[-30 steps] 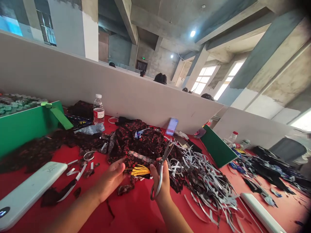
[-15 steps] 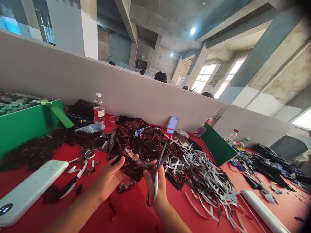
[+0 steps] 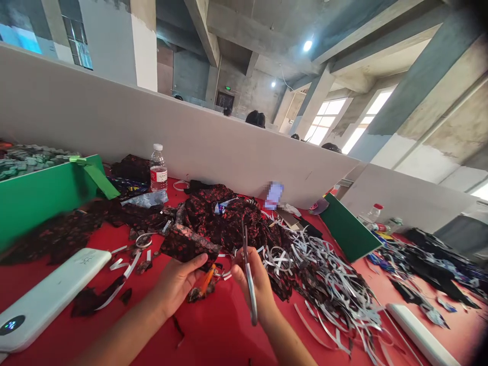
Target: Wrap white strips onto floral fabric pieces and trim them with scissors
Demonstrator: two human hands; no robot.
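My left hand [image 3: 176,282] pinches a piece of dark red-flowered fabric [image 3: 188,245] above the red table [image 3: 213,330], with an orange tuft [image 3: 206,280] showing just under its thumb. My right hand [image 3: 256,284] grips metal scissors [image 3: 247,272], blades together and pointing up beside the fabric. The two hands are close together near the front middle of the table.
A heap of dark floral cloth [image 3: 229,218] lies behind the hands, and a tangle of white-grey strips [image 3: 328,284] spreads to the right. A white power bank [image 3: 49,297] lies at left, a water bottle [image 3: 158,170] and green box [image 3: 41,195] behind. Other people's heads show over the grey partition [image 3: 213,147].
The left hand has lifted and turned the fabric piece. The scissors' blades, apart before, have come together and now stand upright. The yellow-orange tuft seen a second ago sits lower, under the thumb.
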